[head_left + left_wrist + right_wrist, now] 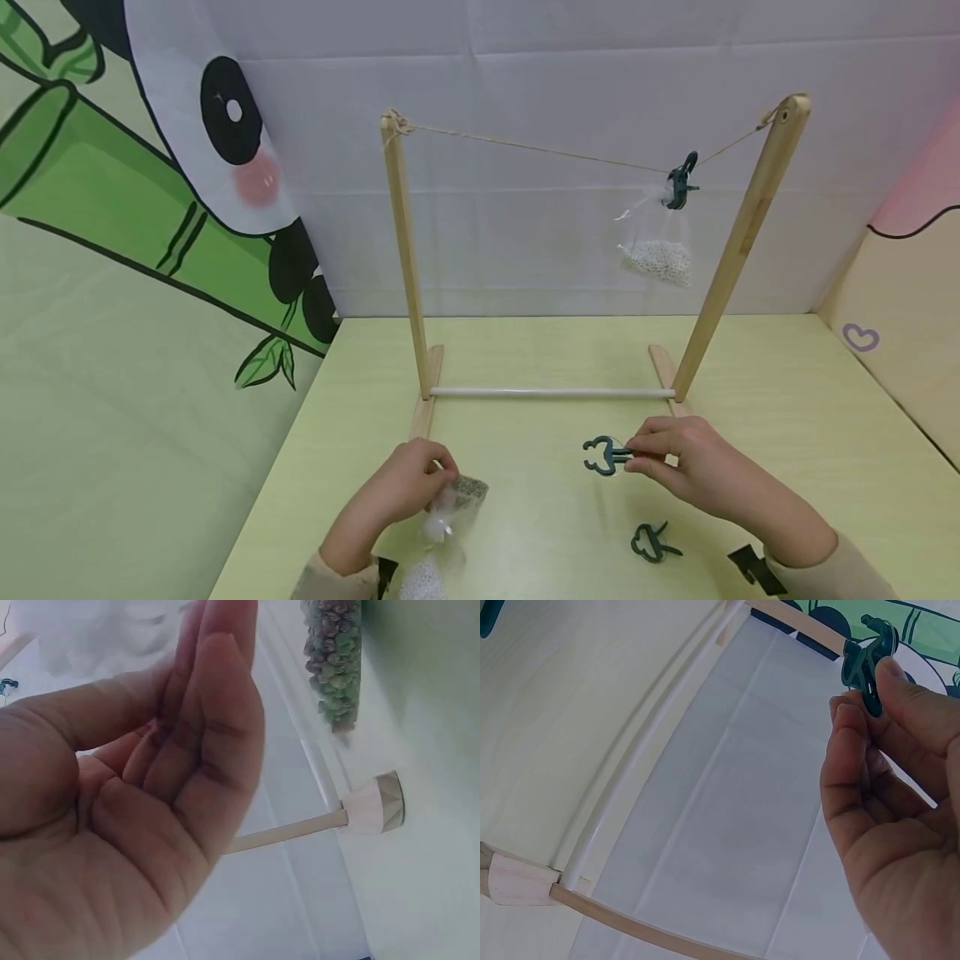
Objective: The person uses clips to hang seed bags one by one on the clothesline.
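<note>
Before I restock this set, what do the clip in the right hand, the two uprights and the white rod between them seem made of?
Clip: probably plastic, dark green with a slight sheen and moulded-looking curves.
Uprights: likely smooth wood, pale tan, the right one with a darker patch.
Rod: smooth and shiny; perhaps plastic, though painted metal is possible.

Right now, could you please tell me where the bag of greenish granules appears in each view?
Head: bag of greenish granules, lower centre, in the left hand.
Left wrist: the bag, top, right of centre.
Right wrist: not in it.
Shared landmark: the white rod.
</note>
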`<state>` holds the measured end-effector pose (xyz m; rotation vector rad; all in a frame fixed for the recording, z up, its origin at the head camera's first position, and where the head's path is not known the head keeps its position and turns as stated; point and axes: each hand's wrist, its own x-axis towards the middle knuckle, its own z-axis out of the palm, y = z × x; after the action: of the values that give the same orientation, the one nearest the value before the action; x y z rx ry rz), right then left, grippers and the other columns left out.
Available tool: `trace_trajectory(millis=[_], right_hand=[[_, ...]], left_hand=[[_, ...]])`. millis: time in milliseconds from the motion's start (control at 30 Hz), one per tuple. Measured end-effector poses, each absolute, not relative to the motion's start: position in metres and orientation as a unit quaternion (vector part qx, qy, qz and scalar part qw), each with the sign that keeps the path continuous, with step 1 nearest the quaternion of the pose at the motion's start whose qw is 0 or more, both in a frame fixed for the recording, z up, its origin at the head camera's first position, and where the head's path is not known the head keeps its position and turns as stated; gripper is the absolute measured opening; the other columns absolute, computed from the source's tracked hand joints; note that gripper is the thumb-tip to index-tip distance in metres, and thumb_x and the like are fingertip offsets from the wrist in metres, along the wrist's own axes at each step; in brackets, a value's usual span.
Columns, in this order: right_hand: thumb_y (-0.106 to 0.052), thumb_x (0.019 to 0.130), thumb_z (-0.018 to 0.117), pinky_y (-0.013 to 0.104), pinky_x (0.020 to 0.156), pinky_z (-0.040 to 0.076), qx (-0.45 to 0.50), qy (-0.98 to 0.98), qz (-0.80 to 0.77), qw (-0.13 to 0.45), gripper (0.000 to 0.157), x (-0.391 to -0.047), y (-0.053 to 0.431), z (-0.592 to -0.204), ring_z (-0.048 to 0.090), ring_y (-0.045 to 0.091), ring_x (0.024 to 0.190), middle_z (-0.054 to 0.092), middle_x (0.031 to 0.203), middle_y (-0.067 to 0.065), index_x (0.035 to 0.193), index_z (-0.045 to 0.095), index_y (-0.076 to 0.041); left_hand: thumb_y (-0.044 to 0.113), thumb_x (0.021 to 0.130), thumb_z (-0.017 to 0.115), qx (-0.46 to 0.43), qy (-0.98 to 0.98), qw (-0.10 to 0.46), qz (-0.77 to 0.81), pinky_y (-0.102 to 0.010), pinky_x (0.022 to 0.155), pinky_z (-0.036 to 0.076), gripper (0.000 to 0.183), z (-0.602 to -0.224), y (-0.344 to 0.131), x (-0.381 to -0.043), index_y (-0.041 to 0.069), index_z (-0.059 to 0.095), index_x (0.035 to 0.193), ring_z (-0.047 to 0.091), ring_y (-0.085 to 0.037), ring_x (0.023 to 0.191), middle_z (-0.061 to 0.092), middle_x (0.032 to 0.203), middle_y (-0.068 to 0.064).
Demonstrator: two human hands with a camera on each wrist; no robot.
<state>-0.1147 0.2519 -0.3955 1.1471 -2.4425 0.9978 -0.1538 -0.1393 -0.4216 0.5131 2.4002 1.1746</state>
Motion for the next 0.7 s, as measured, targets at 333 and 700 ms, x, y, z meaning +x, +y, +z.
trace_trajectory(millis=[333, 700], right_hand=[[0.004, 0.079, 0.083, 0.013, 0.062, 0.047, 0.399, -0.838, 0.340, 0.151, 0.024, -0.116, 0.251, -0.394, 0.060, 0.000, 0.073, 0.065, 0.089, -0.014, 0.096, 0.078, -0.013], [0.004, 0.080, 0.082, 0.013, 0.062, 0.046, 0.388, -0.846, 0.334, 0.152, 0.022, -0.117, 0.252, -0.383, 0.059, 0.001, 0.073, 0.065, 0.090, -0.014, 0.097, 0.079, -0.010]], left_hand=[[-0.005, 0.092, 0.053, 0.196, 0.825, 0.222, 0.482, -0.036, 0.069, 0.057, 0.023, -0.422, -0.137, -0.159, -0.006, 0.071, 0.105, 0.067, -0.018, 0.079, 0.070, 0.088, -0.004], [0.003, 0.097, 0.065, 0.203, 0.843, 0.134, 0.481, -0.032, 0.069, 0.057, 0.010, -0.414, -0.126, -0.165, 0.003, 0.075, 0.098, 0.069, -0.016, 0.080, 0.072, 0.087, 0.000]])
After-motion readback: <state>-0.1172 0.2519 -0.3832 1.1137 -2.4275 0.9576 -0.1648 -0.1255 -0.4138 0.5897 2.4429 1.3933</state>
